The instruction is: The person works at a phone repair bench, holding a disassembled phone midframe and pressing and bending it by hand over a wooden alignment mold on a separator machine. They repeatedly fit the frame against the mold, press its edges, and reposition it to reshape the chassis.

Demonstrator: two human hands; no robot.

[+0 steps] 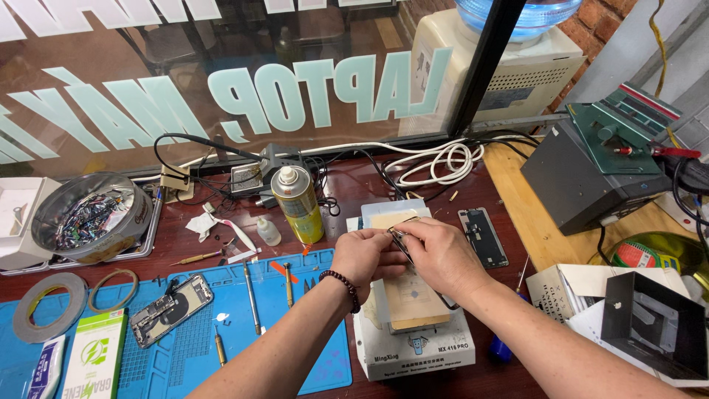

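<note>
At the far left a round metal tin (90, 216) full of small parts sits by the window, with 2 tape rolls (50, 306) below it on the blue work mat (273, 310). An opened phone chassis (171, 309) lies on that mat, its long axis running from lower left to upper right. Behind it stands a yellow spray can (298, 204), upright.

At the middle, the left hand (363, 255), a bead bracelet on its wrist, and the right hand (441, 256) meet above a white heating pad station (413, 347). Both pinch a thin dark-edged phone frame (403, 244), fingers closed narrowly on it. The frame is tilted, its long axis slanting from upper left down to lower right, mostly hidden by the right hand.

Just right lies a bare phone screen panel (483, 236), lengthwise away from the person. Farther right sit a dark grey box (583, 181) and a black bracket (650, 325).
</note>
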